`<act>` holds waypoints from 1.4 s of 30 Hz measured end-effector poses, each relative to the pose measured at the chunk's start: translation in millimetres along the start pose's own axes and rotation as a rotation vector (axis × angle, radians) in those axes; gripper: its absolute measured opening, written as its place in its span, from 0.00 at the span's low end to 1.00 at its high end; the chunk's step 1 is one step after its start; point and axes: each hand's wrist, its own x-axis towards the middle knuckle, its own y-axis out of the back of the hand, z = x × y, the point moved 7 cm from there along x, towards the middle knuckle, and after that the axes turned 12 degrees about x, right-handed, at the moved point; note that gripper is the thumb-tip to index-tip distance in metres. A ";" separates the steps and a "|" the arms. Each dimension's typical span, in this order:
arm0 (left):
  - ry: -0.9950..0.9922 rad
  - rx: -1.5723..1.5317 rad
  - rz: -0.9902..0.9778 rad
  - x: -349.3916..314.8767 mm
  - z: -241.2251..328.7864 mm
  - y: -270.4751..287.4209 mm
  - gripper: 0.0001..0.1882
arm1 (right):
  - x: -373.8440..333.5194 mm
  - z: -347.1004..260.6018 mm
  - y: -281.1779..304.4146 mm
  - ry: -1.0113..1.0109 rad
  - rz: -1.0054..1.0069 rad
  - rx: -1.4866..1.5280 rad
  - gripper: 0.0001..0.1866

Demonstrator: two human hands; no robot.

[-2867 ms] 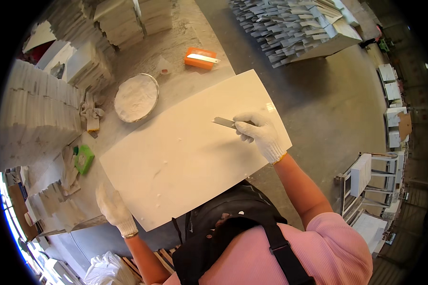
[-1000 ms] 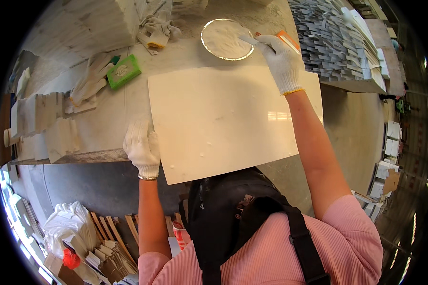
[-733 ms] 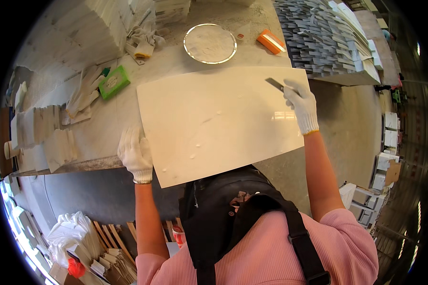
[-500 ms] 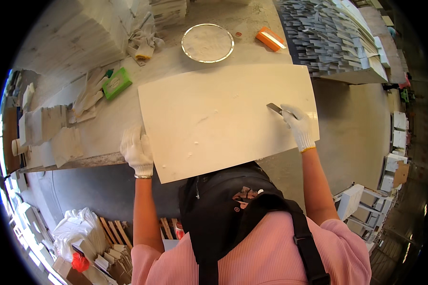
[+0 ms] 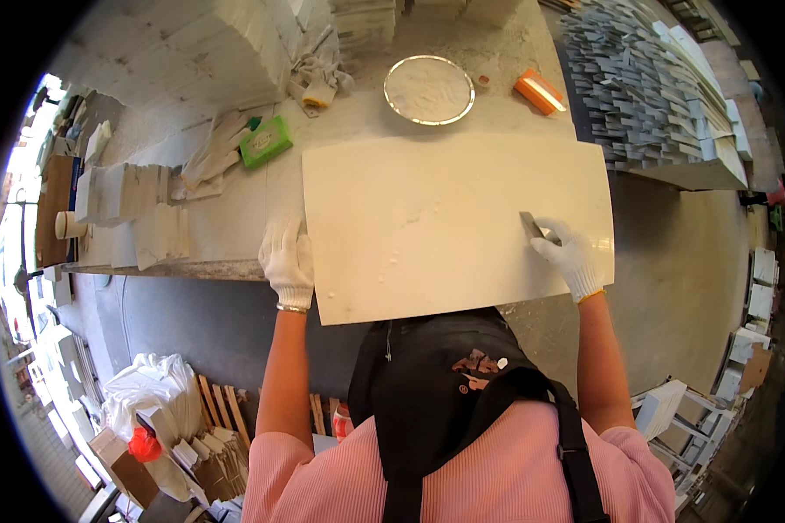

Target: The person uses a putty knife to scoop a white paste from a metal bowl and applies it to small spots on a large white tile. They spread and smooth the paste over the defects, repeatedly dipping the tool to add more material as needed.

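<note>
A large, smooth cream-white panel (image 5: 462, 235) lies on the workbench and reaches over its front edge towards my apron. My right hand (image 5: 571, 257), in a white knit glove, is closed on a scraper (image 5: 530, 226); its short grey metal blade points up and left over the panel's right half. Along the panel's left edge rests my left hand (image 5: 286, 261), gloved too, palm down with fingers laid out close together; whether it presses on the panel I cannot tell. Small white crumbs (image 5: 394, 257) and faint marks dot the panel's left half.
Behind the panel stand a round silver-rimmed bowl of pale powder (image 5: 429, 91) and an orange box (image 5: 540, 92). To the left are a green packet (image 5: 266, 141), used gloves (image 5: 214, 157) and stacked white slabs (image 5: 122, 193). Many grey strips (image 5: 637, 96) are piled at far right.
The view has shifted, so the bench and panel appear further right. The scraper's blade has turned more upright in my right hand. My left hand stays by the panel's left edge.
</note>
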 end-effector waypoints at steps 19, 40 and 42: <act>0.010 0.025 0.030 -0.5 3.3 0.1 0.17 | 184.7 -185.6 -69.1 0.466 0.026 -0.284 0.17; 0.026 0.026 -0.013 3.9 1.0 -3.3 0.18 | 228.5 -56.6 73.2 0.320 0.162 -0.589 0.26; 0.016 0.001 0.013 3.8 2.2 -3.2 0.18 | 195.3 -61.2 78.6 0.285 0.142 -0.315 0.28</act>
